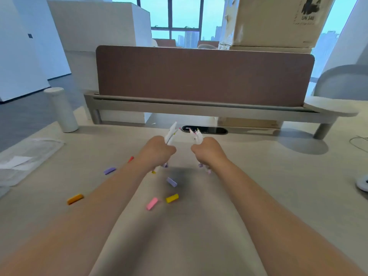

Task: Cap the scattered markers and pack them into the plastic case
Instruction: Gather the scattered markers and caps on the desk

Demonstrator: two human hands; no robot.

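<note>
A pale worktop [278,186] filled the lower frame, backed by a brown divider panel [199,76] across the middle and a cardboard box [274,20] in the upper right. At the left edge lay the clear plastic case [25,160], flat and well apart from the hands; whether it was open could not be told.

At centre frame a person's two bare forearms reached forward. The left hand [157,151] was clenched round a bundle of white markers [171,133], their ends fanning upward. The right hand [207,151], just beside it, gripped a second bundle [196,136] the same way, with coloured tips showing uncapped at the top.

Loose caps lay scattered on the worktop below and left of the hands. There was an orange cap [75,199] at lower left, a purple cap [109,170] nearer the left forearm, and a red cap [130,159] partly hidden behind that forearm. Between the forearms lay a second purple cap [171,182], a yellow cap [172,198] and a pink cap [152,203].

The work appeared to stand at the gathering stage, with capping not yet begun. The next move would likely call for setting one bundle down to free a hand. Each cap would then need matching to its marker's colour and pressing home before anything went to the case.
</note>
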